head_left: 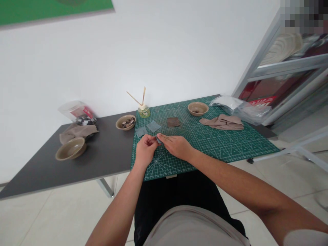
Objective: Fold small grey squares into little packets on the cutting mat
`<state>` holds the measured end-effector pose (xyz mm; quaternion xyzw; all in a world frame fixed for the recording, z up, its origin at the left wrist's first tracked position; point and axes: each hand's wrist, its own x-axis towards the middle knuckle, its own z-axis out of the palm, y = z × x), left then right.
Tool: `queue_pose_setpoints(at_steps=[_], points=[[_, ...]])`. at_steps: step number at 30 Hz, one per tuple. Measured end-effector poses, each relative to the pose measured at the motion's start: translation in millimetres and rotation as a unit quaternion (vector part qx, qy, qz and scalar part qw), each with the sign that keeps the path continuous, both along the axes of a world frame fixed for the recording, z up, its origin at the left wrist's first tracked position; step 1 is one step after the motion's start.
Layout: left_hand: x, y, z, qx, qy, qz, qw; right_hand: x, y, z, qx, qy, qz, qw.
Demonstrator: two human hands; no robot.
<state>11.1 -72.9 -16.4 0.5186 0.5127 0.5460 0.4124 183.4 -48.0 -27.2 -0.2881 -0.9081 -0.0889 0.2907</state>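
My left hand (146, 150) and my right hand (178, 147) meet over the green cutting mat (210, 143). Pinched between their fingertips is a small dark grey piece (159, 139); most of it is hidden, and its kind does not show. Just beyond my fingers lie two grey-blue squares (153, 126) that look like sandpaper. A brown square (173, 122), similar in size, lies flat a little farther right.
A bowl of small dark and tan pieces (127, 123) stands beside a reed diffuser (144, 111). Another bowl (198, 108), a brown cloth (225, 122) and a plastic bag (241, 107) are at right. At left are a bowl (70, 149), a cloth (77, 132) and a clear container (78, 112).
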Motion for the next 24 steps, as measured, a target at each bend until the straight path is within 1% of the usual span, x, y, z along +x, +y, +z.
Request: queue_pose_setpoints(at_steps=[5, 9, 12, 17, 21, 24], points=[[1.4, -3.2, 3.9, 0.006, 0.016, 0.004, 1.0, 0.5, -0.4, 1.7, -0.023, 0.01, -0.01, 1.0], [0.8, -3.9, 3.2, 0.01, 0.012, 0.002, 1.0, 0.7, 0.6, 0.4, -0.04, 0.015, -0.019, 0.999], [0.3, -3.1, 1.6, 0.017, 0.008, 0.008, 1.0, 0.6, 0.4, 0.5, -0.036, 0.016, -0.02, 0.999], [0.7, -2.8, 3.1, 0.018, 0.03, 0.015, 0.999, 0.2, -1.7, 2.3, -0.03, 0.003, 0.0, 1.0], [1.8, -4.2, 5.7, 0.029, -0.002, 0.027, 0.999, 0.1, -1.4, 1.5, -0.037, 0.0, -0.015, 0.999], [2.1, -4.7, 6.0, 0.031, 0.012, 0.024, 0.999, 0.2, -1.3, 1.3, -0.026, 0.004, -0.007, 1.0]])
